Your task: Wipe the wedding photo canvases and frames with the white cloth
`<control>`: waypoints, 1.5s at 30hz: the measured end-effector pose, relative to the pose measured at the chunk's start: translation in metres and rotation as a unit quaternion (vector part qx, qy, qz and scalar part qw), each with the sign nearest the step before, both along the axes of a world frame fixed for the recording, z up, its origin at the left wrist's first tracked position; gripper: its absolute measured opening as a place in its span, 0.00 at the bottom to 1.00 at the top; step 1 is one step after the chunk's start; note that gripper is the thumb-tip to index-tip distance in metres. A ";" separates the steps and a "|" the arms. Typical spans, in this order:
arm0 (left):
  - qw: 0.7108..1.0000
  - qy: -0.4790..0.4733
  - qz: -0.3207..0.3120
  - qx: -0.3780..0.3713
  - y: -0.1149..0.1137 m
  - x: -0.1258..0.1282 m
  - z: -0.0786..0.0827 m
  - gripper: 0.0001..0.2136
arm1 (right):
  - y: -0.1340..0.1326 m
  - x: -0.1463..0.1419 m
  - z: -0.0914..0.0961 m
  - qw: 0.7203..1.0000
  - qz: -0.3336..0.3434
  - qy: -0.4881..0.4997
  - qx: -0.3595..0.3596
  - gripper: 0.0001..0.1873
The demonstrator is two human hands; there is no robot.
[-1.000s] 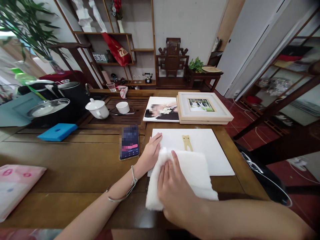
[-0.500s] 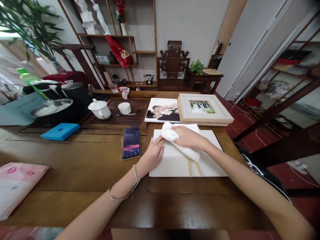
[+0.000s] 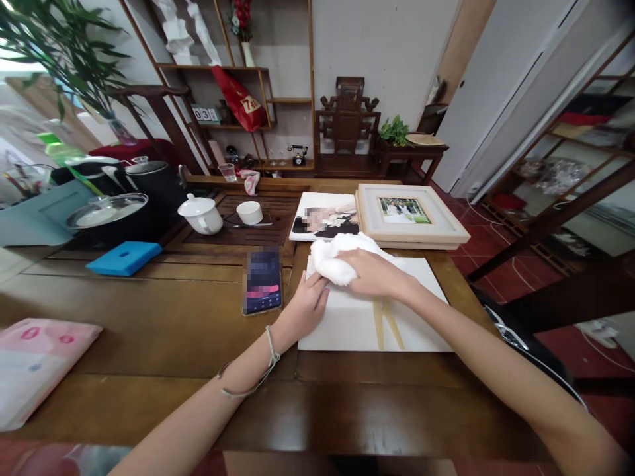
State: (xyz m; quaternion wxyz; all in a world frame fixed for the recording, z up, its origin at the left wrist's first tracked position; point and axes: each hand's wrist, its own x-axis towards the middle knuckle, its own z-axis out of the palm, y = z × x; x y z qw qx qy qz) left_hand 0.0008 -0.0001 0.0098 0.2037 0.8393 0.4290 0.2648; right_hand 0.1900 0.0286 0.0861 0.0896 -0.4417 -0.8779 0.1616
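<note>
A white fluffy cloth is bunched under my right hand, whose fingers press it onto the far left part of a flat white board. Two tan strips in a V shape show on the board below my right wrist. At the board's left edge lies my left hand, fingers stretched out and flat, the fingertips close to the cloth. A phone with a lit screen lies left of that hand.
Behind the board are a photo panel and a framed photo. Leftward stand a white lidded cup, a small white cup, a blue block, a dark pot and a pink-white packet.
My right hand has slid the cloth a little left and away from me, uncovering more of the tan strips. My left hand stays on the board's edge. The view has shifted slightly.
</note>
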 end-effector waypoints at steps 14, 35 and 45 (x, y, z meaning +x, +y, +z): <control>1.000 0.005 -0.002 -0.004 0.001 -0.006 -0.008 0.21 | -0.160 0.003 -0.041 0.992 0.014 -0.094 0.086 0.44; 1.000 0.011 0.000 0.002 0.001 -0.003 -0.007 0.20 | -0.119 0.037 -0.028 1.000 0.023 0.007 0.005 0.42; 1.000 0.018 0.012 0.003 0.002 -0.003 -0.010 0.20 | -0.084 0.040 -0.043 0.994 -0.003 -0.050 0.102 0.40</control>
